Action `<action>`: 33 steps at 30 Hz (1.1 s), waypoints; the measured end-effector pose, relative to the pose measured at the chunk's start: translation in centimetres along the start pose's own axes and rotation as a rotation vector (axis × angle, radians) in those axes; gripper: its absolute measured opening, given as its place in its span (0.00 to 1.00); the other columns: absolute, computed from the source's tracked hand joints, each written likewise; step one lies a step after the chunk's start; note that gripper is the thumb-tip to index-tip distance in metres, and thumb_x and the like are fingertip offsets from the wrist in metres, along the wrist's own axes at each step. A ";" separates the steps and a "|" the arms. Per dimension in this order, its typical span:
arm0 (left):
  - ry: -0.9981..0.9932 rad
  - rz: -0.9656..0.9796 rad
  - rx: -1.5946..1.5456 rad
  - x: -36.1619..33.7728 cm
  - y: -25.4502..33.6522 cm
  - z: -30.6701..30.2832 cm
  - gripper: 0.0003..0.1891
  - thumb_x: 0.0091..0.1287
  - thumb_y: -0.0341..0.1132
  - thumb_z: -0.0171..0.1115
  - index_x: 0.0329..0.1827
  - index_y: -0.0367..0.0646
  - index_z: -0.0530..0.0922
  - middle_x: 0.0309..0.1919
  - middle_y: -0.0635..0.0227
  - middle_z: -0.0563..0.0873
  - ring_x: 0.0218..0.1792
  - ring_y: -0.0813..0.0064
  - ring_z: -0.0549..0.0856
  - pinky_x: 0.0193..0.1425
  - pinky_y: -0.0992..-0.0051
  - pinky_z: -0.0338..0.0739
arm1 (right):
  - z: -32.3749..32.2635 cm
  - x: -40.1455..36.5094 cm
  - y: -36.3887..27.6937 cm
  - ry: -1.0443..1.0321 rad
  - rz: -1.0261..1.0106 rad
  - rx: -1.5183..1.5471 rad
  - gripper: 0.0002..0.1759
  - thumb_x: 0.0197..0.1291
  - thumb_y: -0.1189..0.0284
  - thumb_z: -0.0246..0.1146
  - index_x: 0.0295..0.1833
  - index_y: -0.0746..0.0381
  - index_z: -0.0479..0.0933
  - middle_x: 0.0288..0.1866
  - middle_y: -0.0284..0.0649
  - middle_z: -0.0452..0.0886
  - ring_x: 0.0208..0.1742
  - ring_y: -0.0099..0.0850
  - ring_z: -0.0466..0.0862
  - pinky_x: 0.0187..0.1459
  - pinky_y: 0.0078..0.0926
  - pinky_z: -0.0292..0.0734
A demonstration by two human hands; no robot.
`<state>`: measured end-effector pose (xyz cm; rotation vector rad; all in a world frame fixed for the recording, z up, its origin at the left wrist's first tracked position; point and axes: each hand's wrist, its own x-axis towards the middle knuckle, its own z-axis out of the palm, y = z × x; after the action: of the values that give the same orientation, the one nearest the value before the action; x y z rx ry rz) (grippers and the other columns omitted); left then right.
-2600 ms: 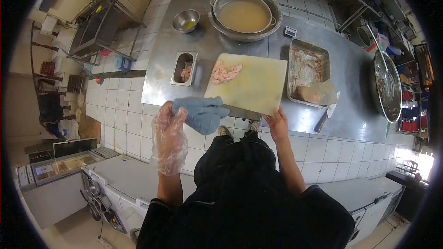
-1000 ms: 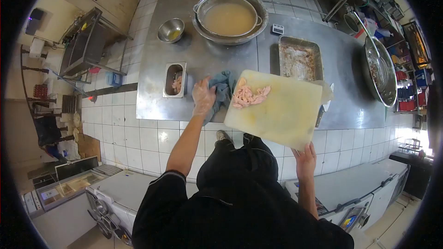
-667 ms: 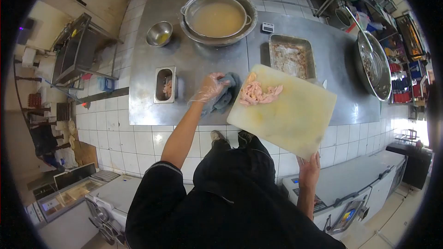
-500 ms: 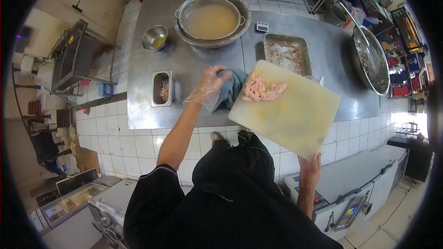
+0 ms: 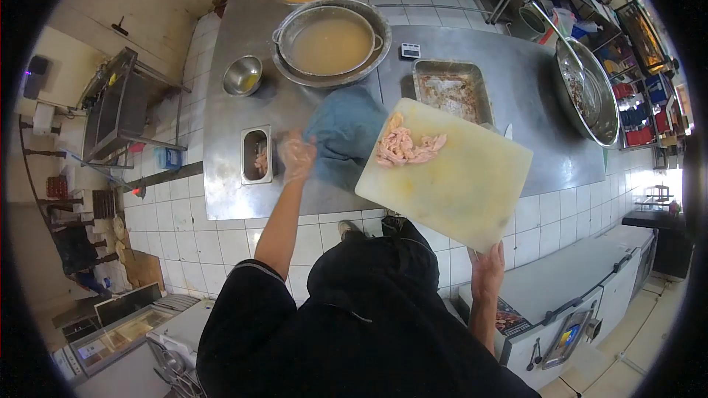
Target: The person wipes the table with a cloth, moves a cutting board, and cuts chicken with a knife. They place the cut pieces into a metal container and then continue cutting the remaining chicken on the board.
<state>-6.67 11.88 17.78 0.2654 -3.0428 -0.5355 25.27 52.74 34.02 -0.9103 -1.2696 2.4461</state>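
While the bare right hand [image 5: 487, 269] grips the near right corner of a yellowed white cutting board [image 5: 457, 184], its fingers partly hidden at the edge, strips of raw pink meat [image 5: 404, 149] lie in a heap on the board's left part. The board overhangs the near edge of the steel table [image 5: 531, 66]. Left of the board a blue cloth [image 5: 343, 133] lies spread out, and the left hand [image 5: 296, 158], in a clear plastic glove, is at the cloth's left side; the hand is blurred, so I cannot tell whether its fingers close on the fabric. Farther left of the board stands a steel insert pan [image 5: 257, 138] with meat pieces inside. Just beyond the board sits a soiled rectangular baking tray [image 5: 450, 62]; beyond it to the left, a two-handled pot [image 5: 287, 40] of cloudy liquid stands inside a wider basin [image 5: 380, 26].
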 end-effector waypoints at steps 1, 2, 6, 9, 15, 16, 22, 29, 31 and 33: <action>0.017 0.007 0.047 -1.6 1.1 0.0 0.37 0.61 0.53 0.75 0.65 0.33 0.76 0.52 0.44 0.88 0.55 0.48 0.88 0.59 0.59 0.82 | 0.1 0.4 0.4 -0.008 0.016 -0.003 0.26 0.81 0.64 0.55 0.77 0.63 0.64 0.70 0.44 0.77 0.69 0.40 0.80 0.70 0.48 0.77; -0.012 -0.104 0.047 -2.6 1.4 0.7 0.36 0.60 0.52 0.75 0.64 0.34 0.77 0.52 0.44 0.88 0.54 0.49 0.88 0.58 0.58 0.82 | 0.3 1.0 1.0 -0.018 0.031 -0.005 0.25 0.81 0.64 0.55 0.76 0.63 0.65 0.70 0.44 0.77 0.69 0.40 0.80 0.69 0.48 0.78; -0.018 -0.181 0.013 -5.6 -2.5 8.0 0.33 0.61 0.52 0.75 0.59 0.34 0.78 0.50 0.45 0.89 0.52 0.53 0.90 0.56 0.59 0.83 | 1.6 3.3 4.1 -0.096 0.091 0.031 0.22 0.81 0.64 0.55 0.73 0.62 0.69 0.66 0.43 0.81 0.67 0.39 0.82 0.69 0.49 0.78; -0.155 -0.132 0.002 -6.2 -6.6 13.0 0.31 0.64 0.51 0.73 0.60 0.35 0.79 0.48 0.47 0.89 0.50 0.57 0.91 0.54 0.63 0.85 | 2.8 5.0 6.7 -0.160 0.146 0.050 0.22 0.81 0.64 0.56 0.73 0.62 0.69 0.67 0.43 0.80 0.67 0.40 0.82 0.70 0.50 0.77; 0.012 -0.168 -0.710 -14.1 -8.3 12.0 0.14 0.75 0.41 0.62 0.56 0.44 0.80 0.41 0.57 0.90 0.37 0.68 0.90 0.40 0.68 0.83 | 5.0 8.4 12.0 -0.277 0.229 0.073 0.21 0.80 0.66 0.57 0.72 0.64 0.71 0.66 0.43 0.82 0.67 0.41 0.82 0.71 0.51 0.77; -0.068 -0.276 -0.549 -15.3 -7.8 8.8 0.11 0.77 0.40 0.60 0.55 0.46 0.80 0.40 0.60 0.90 0.35 0.69 0.89 0.38 0.69 0.83 | 5.3 8.8 12.7 -0.286 0.250 0.070 0.21 0.80 0.66 0.57 0.72 0.64 0.71 0.66 0.43 0.82 0.67 0.41 0.82 0.70 0.51 0.77; -0.044 -0.817 -1.495 -16.6 -11.7 4.5 0.14 0.79 0.47 0.58 0.58 0.49 0.78 0.38 0.70 0.88 0.34 0.76 0.86 0.36 0.72 0.80 | 6.8 12.7 17.6 -0.334 0.390 0.112 0.21 0.80 0.68 0.57 0.71 0.66 0.71 0.66 0.45 0.81 0.67 0.42 0.82 0.70 0.52 0.77; 0.114 -0.782 -0.903 -17.8 -15.0 7.2 0.15 0.78 0.46 0.61 0.56 0.44 0.80 0.42 0.66 0.88 0.39 0.70 0.87 0.41 0.67 0.81 | 6.6 17.2 22.4 -0.308 0.346 -0.168 0.22 0.77 0.67 0.61 0.70 0.64 0.74 0.63 0.45 0.82 0.62 0.39 0.83 0.67 0.44 0.80; 0.176 -0.467 -0.625 -18.3 -9.5 2.3 0.16 0.76 0.45 0.64 0.56 0.42 0.81 0.42 0.62 0.88 0.41 0.67 0.87 0.45 0.65 0.81 | 6.2 17.1 21.7 -0.209 0.110 -0.488 0.21 0.76 0.68 0.63 0.69 0.64 0.75 0.60 0.44 0.83 0.60 0.37 0.83 0.63 0.38 0.81; 0.214 -0.156 -0.462 -18.5 -4.8 0.6 0.17 0.73 0.43 0.66 0.56 0.40 0.80 0.44 0.57 0.88 0.45 0.62 0.87 0.50 0.61 0.80 | 4.6 16.6 20.2 -0.045 -0.267 -0.875 0.21 0.74 0.69 0.65 0.68 0.63 0.77 0.58 0.44 0.83 0.58 0.35 0.83 0.59 0.32 0.81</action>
<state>12.24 10.90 15.40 0.4998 -2.6110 -1.1132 10.87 45.54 12.90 -0.7673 -2.3579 1.6767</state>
